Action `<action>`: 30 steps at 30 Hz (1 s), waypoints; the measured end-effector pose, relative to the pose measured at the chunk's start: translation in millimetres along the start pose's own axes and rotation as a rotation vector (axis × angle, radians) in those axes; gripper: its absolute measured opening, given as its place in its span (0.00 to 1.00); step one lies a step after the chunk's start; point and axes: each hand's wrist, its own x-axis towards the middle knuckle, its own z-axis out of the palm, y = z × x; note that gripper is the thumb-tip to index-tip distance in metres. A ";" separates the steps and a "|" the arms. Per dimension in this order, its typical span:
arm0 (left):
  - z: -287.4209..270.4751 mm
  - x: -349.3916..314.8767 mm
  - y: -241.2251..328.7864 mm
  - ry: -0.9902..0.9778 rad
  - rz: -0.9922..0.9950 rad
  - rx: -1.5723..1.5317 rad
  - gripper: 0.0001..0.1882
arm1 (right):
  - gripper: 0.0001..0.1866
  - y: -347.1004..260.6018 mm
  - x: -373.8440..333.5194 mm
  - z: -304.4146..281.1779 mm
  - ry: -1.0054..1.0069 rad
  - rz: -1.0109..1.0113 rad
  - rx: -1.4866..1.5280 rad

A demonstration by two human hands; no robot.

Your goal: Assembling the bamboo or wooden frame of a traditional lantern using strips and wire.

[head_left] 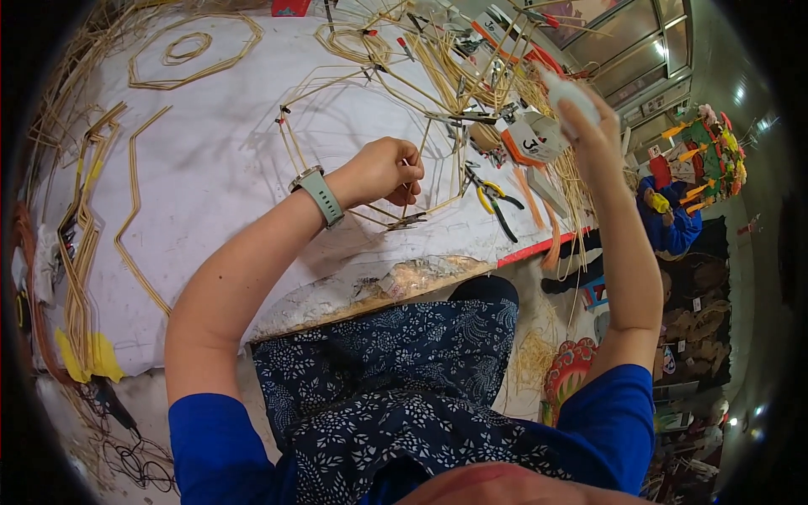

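Left hand (383,171) is curled over the white tabletop (210,168), fingers pressed together in a pinching grip on a thin bamboo strip (410,181) that belongs to a bent strip frame (353,109) lying flat on the surface. There's a grey-green watch (320,194) on that wrist. A small dark clip (404,223) sits on the frame just below the knuckles.

Right hand (589,126) is up in the air off the right side of the tabletop, closed around a white bottle (564,88), looks like glue, with its tip pointing up and to the left. It's well apart from the left hand.

Between the two hands, yellow-handled pliers (492,202) lie on the tabletop just right of the pinched strip. Further back there's a messy heap of loose strips (471,59). An octagon-shaped strip ring (194,50) is at the far left with a smaller ring inside it, and a bundle of bent strips (80,244) runs along the left edge.
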 end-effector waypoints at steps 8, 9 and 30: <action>1.6 0.3 0.9 0.033 -0.010 -0.055 0.06 | 0.26 30.1 -19.0 -1.5 -0.251 0.113 -0.165; 1.1 0.2 0.9 0.023 -0.018 -0.037 0.07 | 0.26 30.9 -18.7 -2.6 -0.245 0.118 -0.163; 0.5 -0.1 4.1 0.010 -0.054 0.007 0.07 | 0.24 -0.5 -9.3 3.1 -0.369 0.127 -0.455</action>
